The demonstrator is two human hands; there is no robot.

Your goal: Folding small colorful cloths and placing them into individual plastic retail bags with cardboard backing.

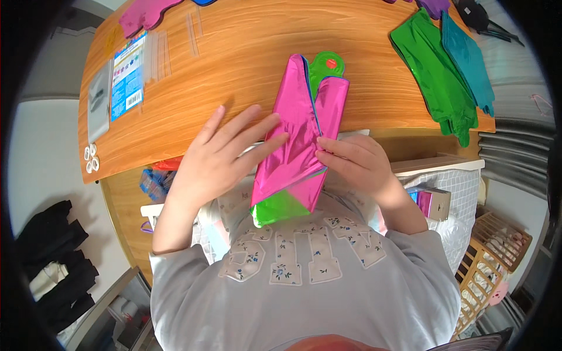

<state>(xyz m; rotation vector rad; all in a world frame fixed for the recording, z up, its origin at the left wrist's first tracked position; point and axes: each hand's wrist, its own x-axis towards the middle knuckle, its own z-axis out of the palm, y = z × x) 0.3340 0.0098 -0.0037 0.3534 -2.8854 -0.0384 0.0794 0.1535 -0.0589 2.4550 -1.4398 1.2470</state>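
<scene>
A shiny pink foil piece point(293, 126), which looks like a flat, deflated foil balloon, lies folded lengthwise across the desk's front edge. Green foil point(325, 67) with a rounded tab shows at its far end, and more green shows under the lifted near corner. My left hand point(225, 152) has its fingers spread, with fingertips resting on or just over the pink foil's left side. On the opposite side, my right hand point(357, 161) pinches the foil's folded edge between thumb and fingers. The layers beneath the fold are hidden.
Flat green foil point(433, 70) and teal foil point(468, 58) lie at the desk's right. To the left are a blue printed card point(129, 76), a clear bag point(99, 99), clear strips point(158, 55) and several small white rings point(92, 158). Pink foil point(146, 14) lies far left.
</scene>
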